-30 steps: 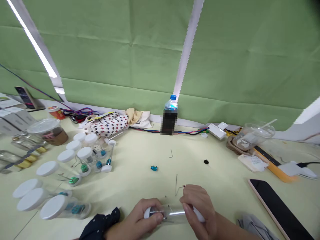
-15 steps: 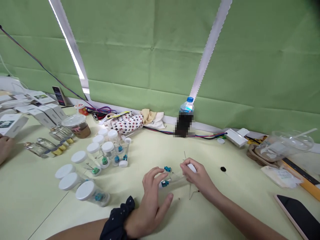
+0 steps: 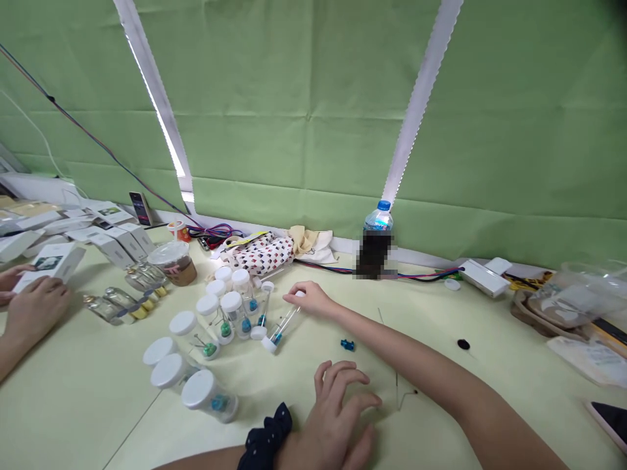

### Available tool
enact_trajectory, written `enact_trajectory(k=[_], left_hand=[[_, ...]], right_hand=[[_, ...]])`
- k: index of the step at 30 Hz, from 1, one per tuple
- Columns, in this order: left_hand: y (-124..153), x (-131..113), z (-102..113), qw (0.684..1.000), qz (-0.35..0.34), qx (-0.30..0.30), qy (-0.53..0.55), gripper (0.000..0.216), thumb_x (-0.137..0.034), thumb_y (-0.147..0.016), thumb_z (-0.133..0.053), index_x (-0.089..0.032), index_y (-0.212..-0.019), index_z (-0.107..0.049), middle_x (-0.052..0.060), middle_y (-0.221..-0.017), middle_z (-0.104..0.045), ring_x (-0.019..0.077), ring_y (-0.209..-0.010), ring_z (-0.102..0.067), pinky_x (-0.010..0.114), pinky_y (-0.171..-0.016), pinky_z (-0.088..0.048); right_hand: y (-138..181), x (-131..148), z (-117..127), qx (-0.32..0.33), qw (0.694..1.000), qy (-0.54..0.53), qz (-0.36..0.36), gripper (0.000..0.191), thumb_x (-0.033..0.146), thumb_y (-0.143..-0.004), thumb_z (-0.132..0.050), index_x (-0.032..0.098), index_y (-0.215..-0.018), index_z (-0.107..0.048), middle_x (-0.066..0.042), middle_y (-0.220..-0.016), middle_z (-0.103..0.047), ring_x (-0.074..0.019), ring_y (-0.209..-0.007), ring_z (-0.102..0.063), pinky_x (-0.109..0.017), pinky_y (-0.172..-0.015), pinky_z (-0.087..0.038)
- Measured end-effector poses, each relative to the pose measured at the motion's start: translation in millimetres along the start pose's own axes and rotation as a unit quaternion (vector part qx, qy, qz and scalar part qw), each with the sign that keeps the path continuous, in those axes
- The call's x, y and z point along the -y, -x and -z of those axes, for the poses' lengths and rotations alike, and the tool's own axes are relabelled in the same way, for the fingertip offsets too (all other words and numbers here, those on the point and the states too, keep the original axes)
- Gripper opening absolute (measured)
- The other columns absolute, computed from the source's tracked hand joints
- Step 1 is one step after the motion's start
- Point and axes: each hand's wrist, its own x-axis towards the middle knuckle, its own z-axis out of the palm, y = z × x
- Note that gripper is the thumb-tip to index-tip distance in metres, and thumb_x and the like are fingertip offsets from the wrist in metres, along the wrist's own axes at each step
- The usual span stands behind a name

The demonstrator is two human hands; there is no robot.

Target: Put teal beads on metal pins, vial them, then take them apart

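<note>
My right hand [image 3: 311, 300] grips the upper end of a clear tube [image 3: 288, 321] with white caps and a blue piece inside near its lower end. That lower cap meets the table beside a similar capped tube [image 3: 264, 307]. Several clear jars with white lids [image 3: 203, 390], holding blue or green pieces, stand left of it. My left hand [image 3: 340, 411] is empty at the front, its fingers apart and curved. Beyond it lies a loose blue piece [image 3: 347, 344]. A thin bent metal rod [image 3: 398, 391] rests under and beside my right forearm.
At the left, a co-worker's hands [image 3: 42, 303] hold a white box [image 3: 56, 261]. Small glass bottles [image 3: 117, 303], a lidded cup [image 3: 172, 263] and a patterned cloth [image 3: 262, 254] sit behind the jars. A water bottle [image 3: 381, 222], a black disc [image 3: 463, 344] and a phone [image 3: 610, 421] are further right.
My right hand has carried the clear tube left and away from me, over to the jars. My left hand has drawn back from the tube. The view has shifted slightly left.
</note>
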Motion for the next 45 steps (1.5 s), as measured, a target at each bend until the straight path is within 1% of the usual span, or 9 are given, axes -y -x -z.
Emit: enact_trajectory(k=[3, 6, 11, 21, 25, 29, 34, 38, 45], left_hand=[[-2, 3, 0, 1.000, 0.017, 0.001, 0.020, 0.042, -0.009, -0.071, -0.048, -0.022, -0.111, -0.046, 0.011, -0.115, -0.050, 0.0282, -0.116, -0.041, 0.046, -0.096, -0.030], [-4, 5, -1, 0.998, 0.047, 0.002, 0.046, 0.039, -0.009, -0.072, -0.047, -0.022, -0.109, -0.046, 0.011, -0.114, -0.048, 0.0275, -0.114, -0.040, 0.045, -0.094, -0.031], [-5, 5, -1, 0.992, 0.094, -0.002, 0.084, 0.034, -0.010, -0.076, -0.045, -0.022, -0.107, -0.048, 0.010, -0.113, -0.048, 0.0253, -0.112, -0.041, 0.044, -0.094, -0.032], [-14, 12, 4, 0.981, 0.161, -0.054, 0.092, 0.032, -0.006, -0.078, -0.044, -0.022, -0.105, -0.050, 0.010, -0.115, -0.048, 0.0239, -0.114, -0.040, 0.045, -0.097, -0.032], [-14, 16, 2, 0.972, 0.179, -0.070, 0.136, 0.029, -0.009, -0.081, -0.045, -0.022, -0.106, -0.051, 0.010, -0.114, -0.049, 0.0231, -0.113, -0.042, 0.043, -0.097, -0.034], [-14, 19, -1, 0.947, 0.238, -0.085, 0.198, 0.025, -0.020, -0.085, -0.048, -0.021, -0.109, -0.049, 0.010, -0.112, -0.050, 0.0219, -0.108, -0.046, 0.038, -0.092, -0.038], [-19, 25, -5, 0.903, 0.302, -0.165, 0.256, 0.041, -0.034, -0.085, -0.053, -0.023, -0.121, -0.036, 0.009, -0.119, -0.045, 0.0186, -0.102, -0.050, 0.031, -0.080, -0.042], [-24, 24, -3, 0.918, 0.287, -0.199, 0.189, 0.057, -0.037, -0.078, -0.063, -0.023, -0.126, -0.034, 0.010, -0.122, -0.045, 0.0198, -0.104, -0.050, 0.032, -0.082, -0.040], [-20, 19, -5, 0.981, 0.184, -0.053, 0.012, 0.030, -0.039, -0.087, -0.050, -0.024, -0.111, -0.056, 0.005, -0.098, -0.061, 0.0229, -0.099, -0.051, 0.038, -0.087, -0.035]], right_hand=[[-25, -9, 2, -0.070, 0.991, 0.099, 0.051, 0.023, 0.036, -0.083, -0.056, 0.016, -0.082, -0.067, -0.007, -0.088, -0.065, -0.0180, -0.084, -0.056, -0.031, -0.078, -0.043], [-46, -18, 9, -0.127, 0.970, 0.182, 0.097, 0.024, 0.021, -0.081, -0.059, 0.017, -0.104, -0.062, -0.009, -0.109, -0.057, -0.0206, -0.105, -0.049, -0.035, -0.092, -0.037], [-72, -29, 17, -0.043, 0.956, 0.254, 0.140, 0.049, 0.019, -0.076, -0.064, 0.022, -0.123, -0.049, -0.009, -0.129, -0.043, -0.0228, -0.115, -0.042, -0.037, -0.096, -0.034], [-71, -22, 24, 0.009, 0.964, 0.241, 0.114, 0.031, 0.022, -0.074, -0.066, 0.019, -0.102, -0.052, -0.006, -0.100, -0.059, -0.0197, -0.091, -0.052, -0.031, -0.078, -0.041], [-39, -15, 52, -0.066, 0.979, 0.137, 0.136, 0.029, 0.024, -0.075, -0.064, 0.016, -0.100, -0.053, -0.007, -0.099, -0.057, -0.0167, -0.084, -0.053, -0.030, -0.076, -0.044], [29, -4, 94, -0.145, 0.986, 0.010, 0.084, 0.033, 0.032, -0.075, -0.064, 0.016, -0.101, -0.052, -0.007, -0.097, -0.056, -0.0148, -0.077, -0.055, -0.029, -0.068, -0.047], [129, 16, 132, -0.101, 0.990, -0.096, 0.032, 0.035, 0.039, -0.077, -0.062, 0.017, -0.103, -0.054, -0.004, -0.086, -0.057, -0.0128, -0.071, -0.057, -0.027, -0.063, -0.048], [185, 27, 131, -0.043, 0.998, -0.041, -0.001, 0.033, 0.039, -0.076, -0.065, 0.016, -0.099, -0.060, -0.003, -0.083, -0.060, -0.0133, -0.075, -0.056, -0.029, -0.070, -0.046], [204, 12, 104, -0.043, 0.998, -0.050, 0.001, 0.038, 0.045, -0.077, -0.061, 0.016, -0.101, -0.063, -0.004, -0.083, -0.063, -0.0143, -0.074, -0.056, -0.027, -0.069, -0.045]])
